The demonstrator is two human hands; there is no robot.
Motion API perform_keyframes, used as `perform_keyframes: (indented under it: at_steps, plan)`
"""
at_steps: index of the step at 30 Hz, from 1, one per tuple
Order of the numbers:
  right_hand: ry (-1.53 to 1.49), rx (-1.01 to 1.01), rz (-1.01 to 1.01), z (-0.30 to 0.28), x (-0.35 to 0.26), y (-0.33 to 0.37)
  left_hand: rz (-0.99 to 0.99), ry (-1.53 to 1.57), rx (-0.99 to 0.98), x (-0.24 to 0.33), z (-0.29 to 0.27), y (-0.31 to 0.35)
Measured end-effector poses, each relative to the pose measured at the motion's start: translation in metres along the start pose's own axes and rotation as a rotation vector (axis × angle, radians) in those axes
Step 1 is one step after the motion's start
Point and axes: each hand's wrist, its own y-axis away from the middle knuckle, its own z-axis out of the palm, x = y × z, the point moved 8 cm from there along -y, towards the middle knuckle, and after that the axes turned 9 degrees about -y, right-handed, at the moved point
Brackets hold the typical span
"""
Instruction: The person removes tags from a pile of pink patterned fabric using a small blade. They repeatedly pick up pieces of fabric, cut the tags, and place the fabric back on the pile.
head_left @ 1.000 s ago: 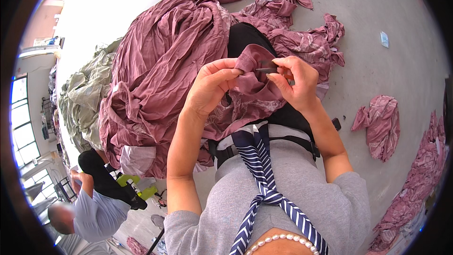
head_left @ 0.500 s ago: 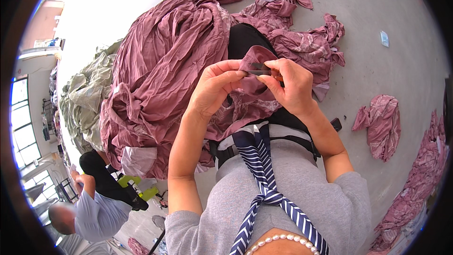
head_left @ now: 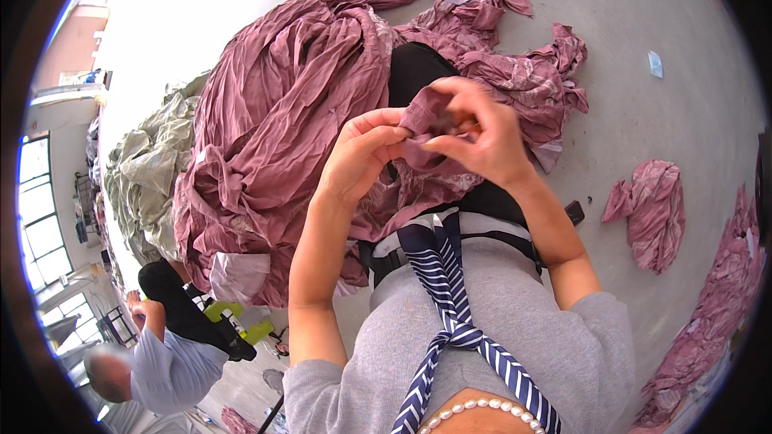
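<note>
Left hand (head_left: 362, 150) pinches a pink cloth (head_left: 420, 112) above our lap (head_left: 492, 202); right hand (head_left: 489, 141), blurred, touches the same cloth, and whether it grips anything we cannot tell. It hides part of the cloth. On the floor (head_left: 619, 120): pink heap (head_left: 273, 96) to our left, green heap (head_left: 149, 181) nearer the floor's windowed edge, loose pink bundle (head_left: 653, 213) and blue packet (head_left: 655, 65) to our right.

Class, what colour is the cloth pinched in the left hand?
The cloth is dusky mauve-pink; it shows best in the head view.
</note>
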Motion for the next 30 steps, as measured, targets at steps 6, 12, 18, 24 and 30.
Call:
perform_keyframes:
  at_steps: [6,12,18,24,30]
  plan:
    - [-0.117,-0.003,0.011,0.001,0.019,0.002,0.655,-0.330,0.430,0.096,-0.079,0.090]
    - [-0.383,0.514,0.125,-0.099,0.097,0.014,1.667,-0.327,2.120,0.157,-0.113,0.341]
    - [-0.454,0.553,0.283,-0.098,0.182,0.029,0.625,-1.948,0.751,0.053,0.001,0.062]
    - [-0.278,0.484,0.355,-0.086,0.202,0.052,0.340,-2.349,0.907,0.058,-0.131,0.013]
    - [-0.598,0.599,0.477,-0.089,0.221,0.031,0.407,-2.018,1.226,0.151,-0.243,0.119]
